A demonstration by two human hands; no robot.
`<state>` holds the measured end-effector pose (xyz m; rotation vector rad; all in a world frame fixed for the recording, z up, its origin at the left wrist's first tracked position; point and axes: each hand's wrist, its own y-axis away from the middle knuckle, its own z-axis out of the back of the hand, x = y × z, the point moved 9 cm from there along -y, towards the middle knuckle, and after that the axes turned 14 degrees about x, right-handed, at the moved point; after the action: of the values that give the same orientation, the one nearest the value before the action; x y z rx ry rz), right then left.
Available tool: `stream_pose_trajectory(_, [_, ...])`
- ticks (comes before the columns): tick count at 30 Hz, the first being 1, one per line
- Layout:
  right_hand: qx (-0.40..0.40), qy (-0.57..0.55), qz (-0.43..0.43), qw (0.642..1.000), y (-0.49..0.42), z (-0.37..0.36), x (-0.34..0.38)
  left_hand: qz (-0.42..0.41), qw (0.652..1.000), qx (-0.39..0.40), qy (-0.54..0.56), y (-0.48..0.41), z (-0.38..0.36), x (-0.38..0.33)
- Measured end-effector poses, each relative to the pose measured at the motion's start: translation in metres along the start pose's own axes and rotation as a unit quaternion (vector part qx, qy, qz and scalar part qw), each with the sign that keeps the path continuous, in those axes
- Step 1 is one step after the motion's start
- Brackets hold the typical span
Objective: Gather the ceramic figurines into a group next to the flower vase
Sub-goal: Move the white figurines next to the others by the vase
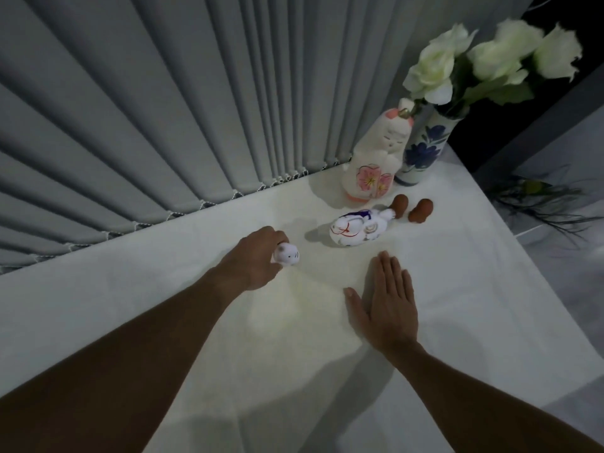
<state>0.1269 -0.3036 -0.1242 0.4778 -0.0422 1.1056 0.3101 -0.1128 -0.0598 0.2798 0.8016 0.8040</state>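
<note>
My left hand (pixel 258 259) grips the last small white figurine (pixel 287 254); four others (pixel 356 229) already cluster by the vase (pixel 421 152); right hand (pixel 387 302) flat, empty

Dim overall, lit from above and behind, pooling pale on the desk (pixel 327 371) centre. Soft forearm shadows falling toward the near edge. Slightly soft focus, perhaps motion blur. Strong wide-angle bending of the curtain (pixel 147 109) folds.
</note>
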Motion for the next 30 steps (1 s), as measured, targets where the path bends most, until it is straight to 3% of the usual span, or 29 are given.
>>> stream_pose_trajectory(11, [0.0,0.001,-0.013,1.0,-0.011,0.01,-0.004,-0.032,0.997,0.048,-0.06,-0.088,0.02,-0.032])
stream_pose_trajectory(22, [0.007,0.003,-0.018,1.0,-0.013,0.008,-0.004,-0.021,0.989,0.097,-0.111,-0.092,0.024,-0.041])
stream_pose_trajectory(30, [0.006,-0.002,-0.019,1.0,-0.013,0.01,-0.004,-0.004,0.991,0.081,-0.107,-0.093,0.022,-0.037])
